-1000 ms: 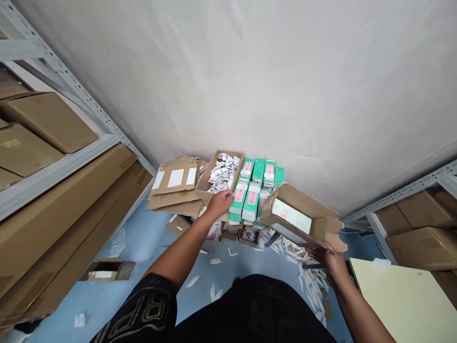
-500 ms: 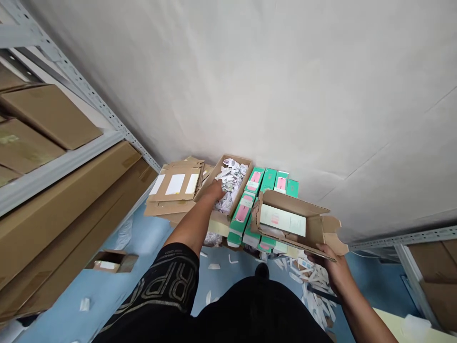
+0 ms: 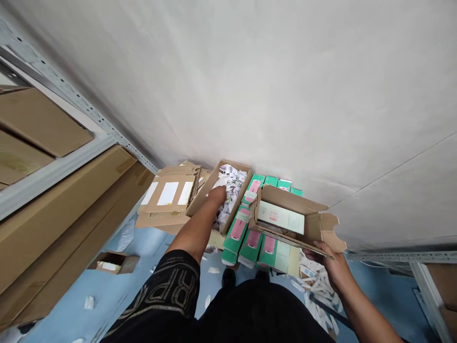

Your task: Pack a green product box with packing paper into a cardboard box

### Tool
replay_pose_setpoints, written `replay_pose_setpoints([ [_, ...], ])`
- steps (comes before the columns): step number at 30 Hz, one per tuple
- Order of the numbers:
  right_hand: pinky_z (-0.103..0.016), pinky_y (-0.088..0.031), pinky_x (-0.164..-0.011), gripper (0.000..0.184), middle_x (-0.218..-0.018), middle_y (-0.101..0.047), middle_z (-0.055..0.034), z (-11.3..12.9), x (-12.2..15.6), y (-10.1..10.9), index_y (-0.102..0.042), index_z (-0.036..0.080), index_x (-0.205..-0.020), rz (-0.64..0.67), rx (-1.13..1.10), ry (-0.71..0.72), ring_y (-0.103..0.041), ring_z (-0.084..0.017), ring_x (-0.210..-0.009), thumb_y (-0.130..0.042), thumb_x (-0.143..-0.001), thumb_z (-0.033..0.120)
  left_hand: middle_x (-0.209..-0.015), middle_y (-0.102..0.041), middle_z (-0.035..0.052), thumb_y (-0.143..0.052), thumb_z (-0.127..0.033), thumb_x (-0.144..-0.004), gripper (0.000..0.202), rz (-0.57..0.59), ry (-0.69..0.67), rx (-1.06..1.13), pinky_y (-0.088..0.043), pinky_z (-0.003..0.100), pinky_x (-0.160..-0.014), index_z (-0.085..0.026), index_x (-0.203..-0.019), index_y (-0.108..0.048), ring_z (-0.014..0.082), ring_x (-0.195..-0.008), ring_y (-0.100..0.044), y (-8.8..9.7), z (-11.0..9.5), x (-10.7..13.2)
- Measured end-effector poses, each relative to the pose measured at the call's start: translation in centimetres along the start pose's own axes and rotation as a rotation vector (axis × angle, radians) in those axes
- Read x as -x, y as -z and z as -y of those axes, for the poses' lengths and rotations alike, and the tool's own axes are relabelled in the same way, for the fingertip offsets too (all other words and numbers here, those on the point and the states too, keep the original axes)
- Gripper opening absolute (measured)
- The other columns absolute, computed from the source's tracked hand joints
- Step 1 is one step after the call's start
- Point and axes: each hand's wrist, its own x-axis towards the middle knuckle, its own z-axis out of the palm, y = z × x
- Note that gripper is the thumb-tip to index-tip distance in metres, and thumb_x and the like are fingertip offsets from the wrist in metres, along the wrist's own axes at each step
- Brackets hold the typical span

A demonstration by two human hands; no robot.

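- From my remote seat, I see the left hand point(image 3: 217, 195) reaching down into a long, open brown cardboard tray point(image 3: 200, 200) filled with crumpled white printed paper slips point(image 3: 230, 188); the fingertips rest on the pile, but motion blur keeps me from saying whether they pinch a slip or lie spread.
- The right hand point(image 3: 330, 267) grips the lower edge of a small open brown corrugated carton point(image 3: 314, 226), fingers curled under it and thumb on top, holding it tilted above the floor.
- Inside that carton lies a flat pale-green rectangular packet with a pink mark point(image 3: 280, 217), flat against the carton's inner face.
- Just below and beside the carton stand rows of green-and-white retail boxes with pink panels point(image 3: 250, 233), packed side by side between the tray and the carton, close to the white wall point(image 3: 285, 85).
- Left of the tray sits a stack of flattened brown cardboard sheets with white labels point(image 3: 167, 197), touching the tray's side.
- Grey metal shelving point(image 3: 53, 166) on the left carries large brown shipping cartons point(image 3: 60, 214).
- The blue floor point(image 3: 117, 295) is strewn with white paper scraps point(image 3: 321, 290), thickest under the right hand; a small open brown box point(image 3: 112, 262) lies apart near the shelving.
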Motion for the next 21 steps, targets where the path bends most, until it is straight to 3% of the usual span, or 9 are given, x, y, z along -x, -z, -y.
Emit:
replay_pose_setpoints([
  [6,-0.038,-0.066,-0.07,0.035,-0.089,-0.079,-0.0058,-0.3,2.0,-3.2,-0.072,0.02,-0.087,-0.024,-0.049,-0.062,-0.078,-0.03,-0.085,-0.081,-0.066,0.047,-0.134,-0.069,0.0108,-0.058,-0.032,-0.097,0.034,-0.185,-0.115,0.165,-0.044,0.031,-0.106,-0.021,-0.126,-0.069,0.0266,-0.124,-0.061,3.2,2.0,2.2],
  [11,-0.036,-0.065,-0.066,0.038,-0.089,-0.078,-0.0088,-0.9,3.7,-5.8,-0.072,0.016,-0.088,-0.058,0.007,-0.041,-0.077,-0.029,-0.079,-0.078,-0.069,0.049,-0.113,-0.071,0.0071,-0.055,-0.035,-0.098,0.032,-0.404,-0.189,0.504,-0.051,0.03,-0.092,-0.018,-0.12,-0.069,0.021,-0.098,-0.065,8.2,3.8,6.3],
  [14,-0.035,-0.064,-0.065,0.039,-0.092,-0.078,-0.0086,-0.8,4.6,-7.6,-0.072,0.017,-0.093,-0.1,0.067,0.031,-0.076,-0.028,-0.08,-0.077,-0.069,0.048,-0.114,-0.07,0.0065,-0.06,-0.038,-0.096,0.029,-0.46,-0.461,0.527,-0.05,0.032,-0.096,-0.021,-0.116,-0.071,0.0224,-0.105,-0.062,12.3,3.2,10.3],
  [16,-0.034,-0.063,-0.064,0.038,-0.091,-0.077,-0.0083,-0.6,5.0,-8.7,-0.072,0.018,-0.093,-0.113,0.102,0.059,-0.075,-0.027,-0.08,-0.075,-0.07,0.048,-0.115,-0.069,0.0076,-0.063,-0.038,-0.094,0.029,-0.365,-0.729,0.456,-0.047,0.037,-0.102,-0.023,-0.116,-0.073,0.0256,-0.111,-0.06,14.6,1.8,13.0],
  [18,-0.035,-0.062,-0.063,0.036,-0.086,-0.076,-0.0075,-0.4,5.3,-9.8,-0.07,0.018,-0.089,-0.114,0.123,0.057,-0.074,-0.027,-0.077,-0.073,-0.07,0.049,-0.113,-0.07,0.0071,-0.064,-0.037,-0.093,0.027,-0.17,-0.934,0.383,-0.043,0.043,-0.109,-0.027,-0.116,-0.075,0.0281,-0.115,-0.06,15.9,-0.1,15.1],
  [21,-0.034,-0.061,-0.061,0.036,-0.081,-0.074,-0.0058,-0.5,6.2,-11.0,-0.068,0.019,-0.087,-0.124,0.118,0.078,-0.072,-0.025,-0.072,-0.073,-0.07,0.05,-0.113,-0.072,0.0088,-0.074,-0.041,-0.085,0.033,0.068,-0.947,0.362,-0.036,0.051,-0.116,-0.029,-0.117,-0.076,0.0347,-0.122,-0.058,16.0,-2.1,16.7],
])
